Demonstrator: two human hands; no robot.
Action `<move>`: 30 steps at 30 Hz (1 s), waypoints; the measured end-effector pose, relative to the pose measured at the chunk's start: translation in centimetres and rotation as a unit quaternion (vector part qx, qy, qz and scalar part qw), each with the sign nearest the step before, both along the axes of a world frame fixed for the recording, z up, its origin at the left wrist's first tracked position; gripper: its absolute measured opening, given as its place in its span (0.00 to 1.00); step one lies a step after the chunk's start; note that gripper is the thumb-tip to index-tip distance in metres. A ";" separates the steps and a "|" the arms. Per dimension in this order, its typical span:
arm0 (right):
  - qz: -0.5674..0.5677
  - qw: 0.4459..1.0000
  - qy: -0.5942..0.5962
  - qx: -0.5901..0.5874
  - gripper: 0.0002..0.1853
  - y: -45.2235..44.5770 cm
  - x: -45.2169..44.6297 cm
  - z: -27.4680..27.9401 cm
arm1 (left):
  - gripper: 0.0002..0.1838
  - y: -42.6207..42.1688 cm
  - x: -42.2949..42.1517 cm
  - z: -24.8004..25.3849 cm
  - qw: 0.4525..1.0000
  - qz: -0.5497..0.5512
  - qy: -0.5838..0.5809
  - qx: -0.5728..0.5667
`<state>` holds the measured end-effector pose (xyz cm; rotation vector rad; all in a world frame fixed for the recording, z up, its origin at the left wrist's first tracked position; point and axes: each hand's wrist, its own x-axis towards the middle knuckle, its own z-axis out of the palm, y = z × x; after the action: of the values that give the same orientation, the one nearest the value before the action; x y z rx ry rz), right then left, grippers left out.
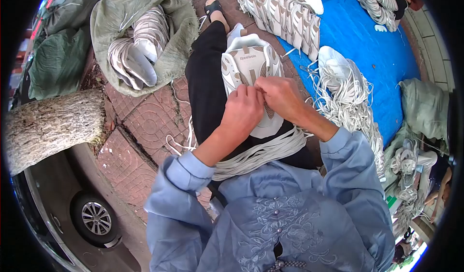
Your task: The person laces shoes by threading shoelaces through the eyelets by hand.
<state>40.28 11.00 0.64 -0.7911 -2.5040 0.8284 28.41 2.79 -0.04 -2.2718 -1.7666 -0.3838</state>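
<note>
A white and beige shoe upper (251,59) marked Reebok rests over my lap. On its lacing area, my left hand (244,110) has its fingers bent in a pinch at the eyelet edge. Facing it, my right hand (282,98) is also closed, thumb and forefinger meeting the left fingertips. Whatever lies between the right fingertips is hidden by the fingers. Below my wrists, a thick bundle of white shoelaces (266,151) lies across my lap.
Stacked shoe uppers (280,18) and a pile of laced uppers (345,91) lie on a blue tarp (386,54). An open sack (179,25) holding more uppers stands on the brick pavement (130,161). At left are a tree trunk (58,122) and a parked car (53,194).
</note>
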 end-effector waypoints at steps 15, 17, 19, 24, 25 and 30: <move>-0.039 0.981 0.079 -0.172 0.07 0.2 1.1 -1.7 | 0.06 1.0 -0.3 1.0 0.980 0.039 -0.113 -0.159; -0.054 0.989 0.080 -0.110 0.07 0.2 0.8 -2.3 | 0.05 0.6 -0.2 0.4 0.955 0.114 -0.219 -0.164; -0.056 0.984 0.104 -0.130 0.04 0.2 0.6 -2.2 | 0.05 0.4 -0.7 0.0 0.932 0.090 -0.326 -0.128; -0.042 0.981 0.105 -0.159 0.04 0.7 0.9 -2.1 | 0.06 0.6 -0.4 0.3 0.899 0.145 -0.379 -0.167; -0.040 0.976 0.118 -0.176 0.04 0.7 1.2 -2.2 | 0.06 0.7 -0.6 0.3 0.896 0.143 -0.381 -0.175; -0.040 0.977 0.140 -0.154 0.07 0.3 1.9 -1.7 | 0.04 0.5 -1.1 0.8 0.821 0.150 -0.496 -0.239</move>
<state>42.17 11.35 -1.06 -0.8022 -2.1122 1.2248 27.36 3.29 0.78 -2.1409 -2.9443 -1.3856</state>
